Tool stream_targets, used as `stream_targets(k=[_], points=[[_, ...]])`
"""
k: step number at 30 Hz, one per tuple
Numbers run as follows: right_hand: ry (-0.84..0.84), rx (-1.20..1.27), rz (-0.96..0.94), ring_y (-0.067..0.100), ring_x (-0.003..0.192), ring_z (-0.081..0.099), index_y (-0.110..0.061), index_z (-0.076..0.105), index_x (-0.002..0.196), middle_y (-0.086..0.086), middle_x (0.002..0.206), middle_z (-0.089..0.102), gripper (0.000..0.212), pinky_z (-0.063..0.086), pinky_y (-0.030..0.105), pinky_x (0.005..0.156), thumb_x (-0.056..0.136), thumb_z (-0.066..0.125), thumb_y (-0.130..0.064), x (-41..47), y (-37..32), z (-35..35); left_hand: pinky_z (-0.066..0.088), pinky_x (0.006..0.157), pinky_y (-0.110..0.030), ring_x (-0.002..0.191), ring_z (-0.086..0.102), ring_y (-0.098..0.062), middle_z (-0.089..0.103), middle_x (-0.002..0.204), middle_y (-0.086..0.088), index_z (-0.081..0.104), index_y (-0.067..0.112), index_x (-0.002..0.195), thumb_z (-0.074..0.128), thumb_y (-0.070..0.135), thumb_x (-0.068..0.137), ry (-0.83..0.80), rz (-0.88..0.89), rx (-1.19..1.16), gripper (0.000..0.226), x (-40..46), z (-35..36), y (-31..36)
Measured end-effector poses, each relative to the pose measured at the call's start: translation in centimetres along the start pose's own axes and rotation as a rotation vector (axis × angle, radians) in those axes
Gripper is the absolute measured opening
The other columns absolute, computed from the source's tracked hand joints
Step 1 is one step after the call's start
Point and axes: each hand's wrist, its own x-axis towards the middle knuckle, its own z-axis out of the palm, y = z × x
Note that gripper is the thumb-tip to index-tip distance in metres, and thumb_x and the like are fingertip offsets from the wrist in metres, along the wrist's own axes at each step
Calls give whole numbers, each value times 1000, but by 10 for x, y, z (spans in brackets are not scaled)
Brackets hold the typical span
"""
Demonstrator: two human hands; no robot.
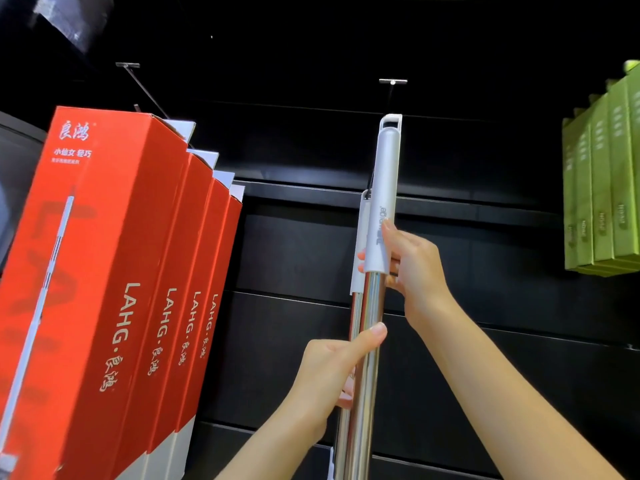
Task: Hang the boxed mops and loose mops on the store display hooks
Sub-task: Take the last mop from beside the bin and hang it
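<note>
Head view showed both hands holding a loose mop with a shiny steel pole and grey handle (382, 209): the left hand (332, 372) gripped the pole, the right hand (414, 265) the handle, just below a metal display hook (392, 82).

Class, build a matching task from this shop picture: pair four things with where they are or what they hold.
Things:
1. red boxes
2. green boxes
3. left hand
4. right hand

Places:
A. gripping the mop's grey handle cap
B. far right of the display wall
C. far left of the display wall
D. gripping the mop's shiny metal pole, lower down

Pairs: 1-C, 2-B, 3-D, 4-A
</note>
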Motion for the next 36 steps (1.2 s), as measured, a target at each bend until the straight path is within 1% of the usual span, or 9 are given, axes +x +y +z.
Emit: stream_targets(k=[3, 5, 9, 13, 19, 22, 27, 31, 36], points=[[-21, 0, -8, 17, 70, 70, -19, 63, 100, 12, 91, 71, 22, 56, 19, 53, 95, 50, -37, 6, -4, -1, 53, 55, -20, 45, 58, -9, 56, 47, 2, 70, 14, 66, 67, 71, 56, 3, 29, 2, 58, 3, 1, 4], [-34, 1, 5, 19, 72, 69, -15, 61, 108, 14, 93, 71, 27, 58, 21, 56, 96, 50, -36, 9, -6, -1, 51, 53, -19, 44, 58, -8, 57, 46, 3, 70, 13, 69, 66, 70, 55, 23, 34, -1, 59, 6, 0, 5], [-43, -7, 28, 19, 74, 69, -19, 58, 103, 14, 95, 71, 19, 59, 23, 60, 96, 50, -35, 11, -1, -1, 51, 52, -17, 46, 62, -8, 60, 49, 2, 73, 8, 80, 65, 71, 52, 44, 17, 1, 70, 10, 1, 1], [-49, 0, 35, 19, 75, 70, -23, 59, 93, 14, 95, 71, 14, 60, 24, 60, 96, 51, -34, 11, 3, 0, 50, 51, -17, 46, 62, -8, 61, 47, 4, 72, 6, 77, 65, 70, 55, 48, 13, 4, 69, 13, -1, -3], [-52, -5, 48, 18, 71, 69, -14, 59, 109, 16, 96, 71, 26, 58, 22, 55, 96, 50, -35, 15, 6, -2, 53, 58, -20, 48, 64, -8, 60, 46, 6, 72, 7, 80, 64, 70, 59, 46, 33, 41, 67, 18, -3, -8], [-56, -25, 93, 17, 68, 69, -11, 59, 113, 16, 96, 71, 31, 55, 20, 51, 96, 50, -35, 16, 13, -2, 55, 58, -21, 51, 65, -10, 64, 52, 3, 73, 4, 85, 63, 70, 58, 74, 6, 51, 72, 22, -4, -16], [-29, -42, 143, 20, 76, 69, -13, 58, 112, 15, 99, 70, 29, 58, 22, 58, 96, 50, -37, 21, 33, 0, 60, 67, -28, 59, 67, -15, 69, 68, -11, 72, 1, 90, 60, 75, 50, 104, 9, 65, 85, 30, -3, -30], [-27, -81, 164, 19, 74, 69, -13, 59, 111, 14, 97, 72, 30, 59, 26, 64, 96, 50, -38, 28, 39, -1, 58, 63, -25, 58, 66, -13, 68, 71, -9, 73, 8, 87, 59, 76, 48, 117, 0, 76, 80, 39, -3, -36], [-28, -122, 165, 20, 80, 69, -16, 59, 109, 11, 98, 71, 29, 58, 26, 66, 96, 49, -40, 33, 48, -2, 59, 67, -27, 67, 67, -17, 70, 81, -19, 72, 3, 91, 57, 78, 45, 126, -2, 98, 89, 49, -3, -46]])
